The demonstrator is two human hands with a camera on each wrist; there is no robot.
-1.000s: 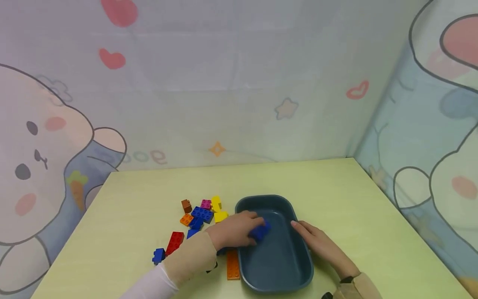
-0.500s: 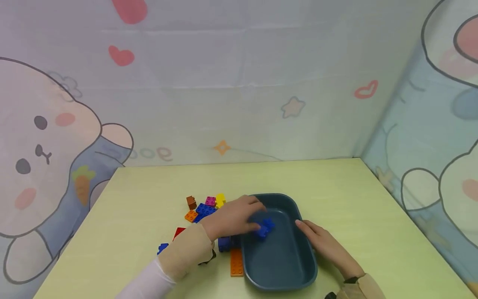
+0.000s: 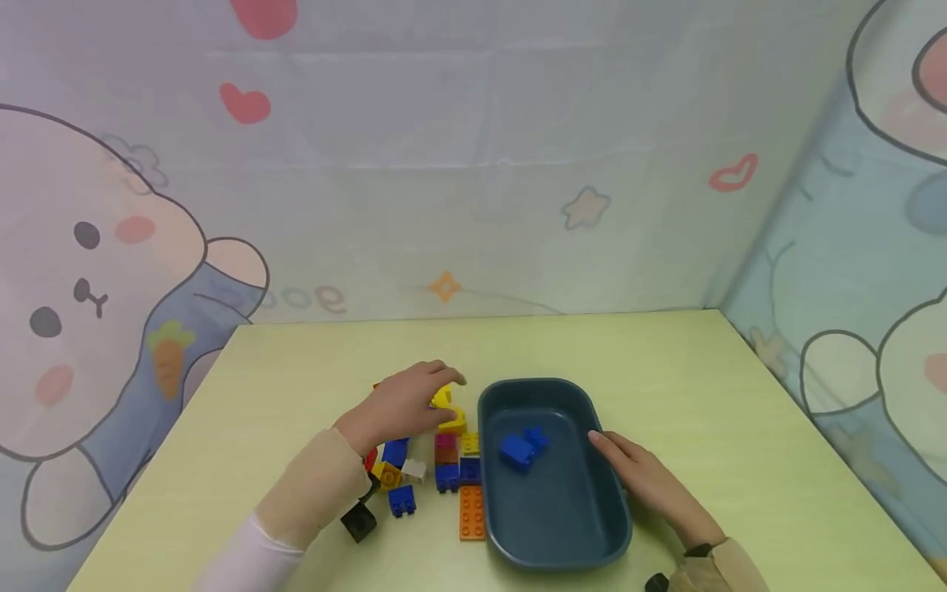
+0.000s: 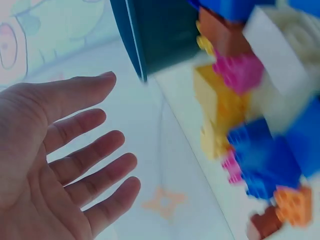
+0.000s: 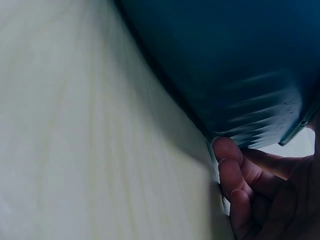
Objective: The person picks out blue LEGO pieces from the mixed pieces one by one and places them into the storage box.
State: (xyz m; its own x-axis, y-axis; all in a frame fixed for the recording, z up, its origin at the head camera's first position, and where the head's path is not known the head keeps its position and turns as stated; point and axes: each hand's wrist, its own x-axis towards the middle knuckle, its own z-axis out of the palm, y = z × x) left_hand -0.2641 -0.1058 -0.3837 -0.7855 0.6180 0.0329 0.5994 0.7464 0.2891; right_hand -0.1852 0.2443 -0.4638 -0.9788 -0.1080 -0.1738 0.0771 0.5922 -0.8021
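The left hand (image 3: 395, 404) hangs over the heap left of the tray (image 3: 558, 518), its thumb and fingers apart and its palm bare in the left wrist view; nearest to its fingertips are two yellow bricks (image 3: 453, 423). The right hand (image 3: 645, 481) holds the tray's right side, thumb at the rim and the other fingers curled against the outer wall low down. The tray sits on the surface (image 3: 636, 353), and in it two blue bricks (image 3: 516, 452) lie close together toward the left wall. Just outside that wall, a long orange brick (image 3: 472, 512) lies studs up, with a dark blue brick (image 3: 469, 471) behind it. Farther left are a white brick (image 3: 414, 471), a separate blue brick (image 3: 402, 500) and a black piece (image 3: 359, 522) near the left sleeve (image 3: 311, 493). The left wrist view also shows a small orange brick (image 4: 295, 205) beside a brown brick (image 4: 266, 223), both blurred. Behind stands a backdrop (image 3: 473, 164) printed with hearts and stars.
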